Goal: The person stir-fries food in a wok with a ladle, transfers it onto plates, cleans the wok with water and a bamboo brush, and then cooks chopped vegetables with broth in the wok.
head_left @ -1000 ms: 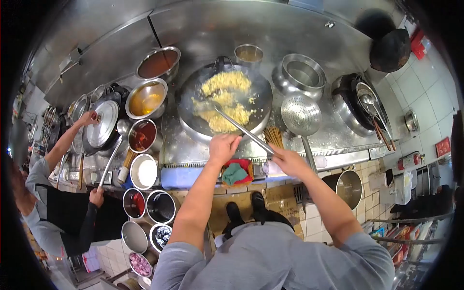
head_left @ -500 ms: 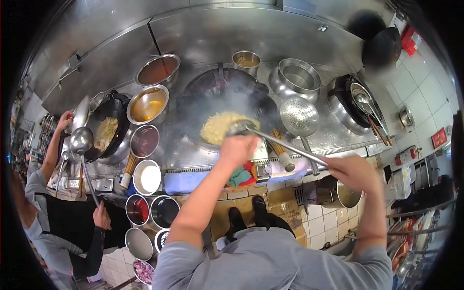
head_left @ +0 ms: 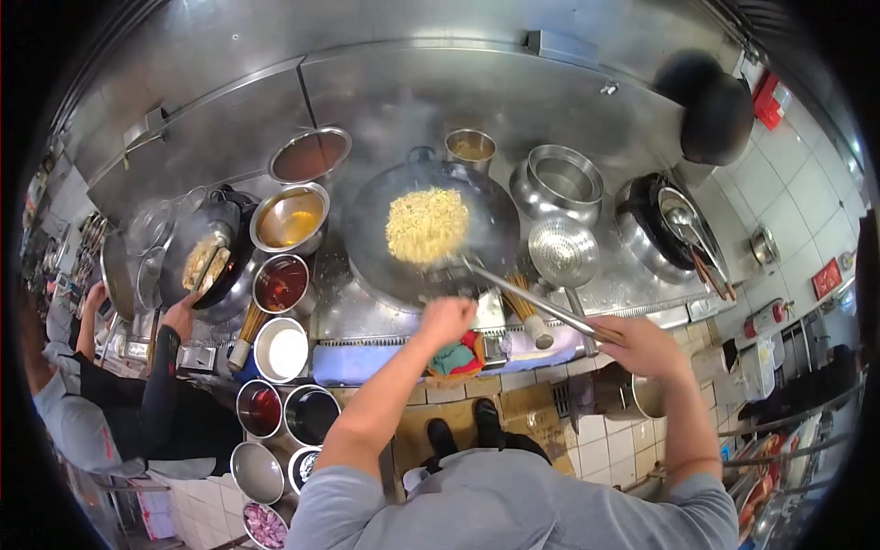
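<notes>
Pale yellow, crumbly food, perhaps fried rice (head_left: 427,225), lies in the large dark wok (head_left: 371,220) in front of me, with light steam over it. My left hand (head_left: 449,319) is closed at the wok's near rim; its grip is partly hidden, but it appears to hold the wok there. In my right hand (head_left: 621,335) is the end of a long-handled ladle (head_left: 532,307). The ladle's bowl rests low inside the wok, just on the near side of the food. Beside my left hand lie folded red and green cloths (head_left: 454,357).
A perforated strainer (head_left: 563,252) and a bamboo brush (head_left: 527,312) lie to the right, before a steel pot (head_left: 557,188). Left stand bowls of amber liquid (head_left: 291,218) and red sauce (head_left: 280,283). A co-worker (head_left: 137,394) works at another wok (head_left: 206,261).
The food has shifted toward the wok's far side and the steam has thinned. My ladle bowl sits nearer the near rim. The co-worker's ladle has moved into their wok.
</notes>
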Demonstrator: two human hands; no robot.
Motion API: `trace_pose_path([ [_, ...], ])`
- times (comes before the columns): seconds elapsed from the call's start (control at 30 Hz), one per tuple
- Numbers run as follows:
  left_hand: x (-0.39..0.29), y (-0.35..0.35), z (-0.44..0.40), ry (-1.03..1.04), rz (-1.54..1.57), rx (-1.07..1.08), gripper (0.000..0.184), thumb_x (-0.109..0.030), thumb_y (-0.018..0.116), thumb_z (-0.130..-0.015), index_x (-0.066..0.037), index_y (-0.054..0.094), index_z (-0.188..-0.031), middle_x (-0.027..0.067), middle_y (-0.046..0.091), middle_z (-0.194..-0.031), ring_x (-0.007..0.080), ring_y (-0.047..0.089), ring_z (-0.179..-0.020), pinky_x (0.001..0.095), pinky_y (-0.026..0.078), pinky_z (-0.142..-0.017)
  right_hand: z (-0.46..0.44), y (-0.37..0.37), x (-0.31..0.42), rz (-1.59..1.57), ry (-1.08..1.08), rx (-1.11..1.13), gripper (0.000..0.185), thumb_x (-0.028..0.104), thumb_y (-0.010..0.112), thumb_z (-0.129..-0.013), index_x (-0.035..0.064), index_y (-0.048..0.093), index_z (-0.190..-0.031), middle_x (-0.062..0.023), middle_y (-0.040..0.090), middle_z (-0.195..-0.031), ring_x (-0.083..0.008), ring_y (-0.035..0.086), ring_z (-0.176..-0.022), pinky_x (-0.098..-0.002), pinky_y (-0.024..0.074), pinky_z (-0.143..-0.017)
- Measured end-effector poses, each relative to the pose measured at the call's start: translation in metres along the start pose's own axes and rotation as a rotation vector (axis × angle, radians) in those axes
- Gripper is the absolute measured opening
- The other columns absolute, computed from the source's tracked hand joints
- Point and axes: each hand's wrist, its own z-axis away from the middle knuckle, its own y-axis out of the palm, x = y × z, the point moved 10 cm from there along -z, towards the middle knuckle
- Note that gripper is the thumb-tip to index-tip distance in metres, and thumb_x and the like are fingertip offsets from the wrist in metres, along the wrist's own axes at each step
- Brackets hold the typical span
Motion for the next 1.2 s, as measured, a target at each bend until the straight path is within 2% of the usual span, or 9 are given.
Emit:
trace_pose_path([
  [0.2,-0.104,-0.095,0.029,0.174,-0.027,-0.179,0.032,-0.035,0.055,-0.084,-0.010,0.063,-0.064,0.0125,0.057,-0.055,0.0334,0.057,-0.053,0.0419,0.046,-0.051,0.039,-0.062,0.031,0.258,-0.038,0.136,0.038,0.014,0.059,-0.077,0.0129,0.059,-0.115,-0.0094,0.065,-0.086,-0.0286,0.063,-0.079,-0.0355,0.0488,-0.069],
  [0.37,-0.019,-0.010,0.002,0.153,-0.060,-0.357,0.030,-0.032,0.056,-0.082,-0.008,0.063,-0.066,0.0135,0.058,-0.056,0.0338,0.058,-0.055,0.0430,0.047,-0.052,-0.092,0.051,-0.003,0.220,-0.025,-0.109,0.036,0.012,0.053,-0.079,0.0142,0.051,-0.115,-0.0199,0.062,-0.080,-0.0391,0.058,-0.077,-0.0465,0.0457,-0.067],
  [0.47,-0.008,0.034,0.023,0.092,-0.036,-0.096,0.029,-0.032,0.053,-0.083,-0.010,0.066,-0.068,0.0154,0.061,-0.062,0.0346,0.061,-0.063,0.0453,0.049,-0.063,-0.097,0.090,-0.022,0.157,-0.015,-0.177,0.035,0.011,0.052,-0.079,0.0126,0.043,-0.113,-0.0239,0.060,-0.076,-0.0427,0.057,-0.076,-0.0498,0.0440,-0.067],
  [0.73,0.020,-0.033,-0.020,0.118,-0.116,-0.290,0.032,-0.036,0.052,-0.084,-0.011,0.065,-0.070,0.0113,0.061,-0.065,0.0315,0.059,-0.068,0.0430,0.045,-0.064,-0.010,0.061,-0.041,0.085,-0.043,-0.096,0.043,0.011,0.053,-0.080,0.0137,0.043,-0.122,-0.0220,0.061,-0.079,-0.0417,0.058,-0.076,-0.0485,0.0453,-0.068],
  [0.83,0.036,-0.027,-0.017,0.036,-0.209,-0.307,0.030,-0.037,0.051,-0.085,-0.013,0.067,-0.078,0.0063,0.064,-0.077,0.0258,0.057,-0.083,0.0425,0.040,-0.074,-0.068,0.087,-0.078,0.229,0.034,-0.093,0.044,0.012,0.054,-0.081,0.0143,0.046,-0.125,-0.0193,0.062,-0.081,-0.0401,0.059,-0.078,-0.0459,0.0465,-0.068],
  [1.0,0.047,-0.028,-0.014,-0.183,-0.188,-0.259,0.031,-0.038,0.050,-0.086,-0.014,0.068,-0.084,0.0016,0.064,-0.089,0.0206,0.051,-0.098,0.0443,0.036,-0.082,-0.183,0.054,-0.085,-0.160,-0.035,-0.243,0.042,0.014,0.055,-0.081,0.0085,0.049,-0.123,-0.0179,0.064,-0.093,-0.0340,0.062,-0.084,-0.0404,0.0481,-0.075],
  [1.07,0.051,-0.023,-0.016,-0.185,-0.145,-0.234,0.031,-0.039,0.050,-0.086,-0.014,0.068,-0.085,0.0019,0.063,-0.091,0.0211,0.051,-0.098,0.0442,0.038,-0.080,-0.179,0.055,-0.088,-0.392,0.393,-0.127,0.042,0.015,0.053,-0.083,0.0063,0.048,-0.123,-0.0201,0.062,-0.102,-0.0335,0.062,-0.089,-0.0397,0.0476,-0.078],
  [1.13,0.051,-0.027,-0.015,-0.159,-0.152,-0.280,0.030,-0.039,0.052,-0.085,-0.014,0.069,-0.083,0.0026,0.063,-0.086,0.0224,0.053,-0.095,0.0427,0.040,-0.077,-0.204,0.079,-0.075,-0.061,0.011,-0.424,0.046,0.019,0.045,-0.086,0.0090,0.041,-0.131,-0.0244,0.061,-0.094,-0.0392,0.059,-0.089,-0.0426,0.0461,-0.080],
  [1.2,0.048,-0.024,-0.014,-0.131,-0.143,-0.313,0.030,-0.039,0.053,-0.084,-0.014,0.069,-0.081,0.0032,0.063,-0.080,0.0237,0.054,-0.092,0.0412,0.043,-0.074,-0.228,0.146,-0.082,-0.037,0.269,-0.307,0.047,0.018,0.044,-0.088,0.0133,0.036,-0.135,-0.0258,0.061,-0.093,-0.0403,0.059,-0.088,-0.0441,0.0468,-0.078],
])
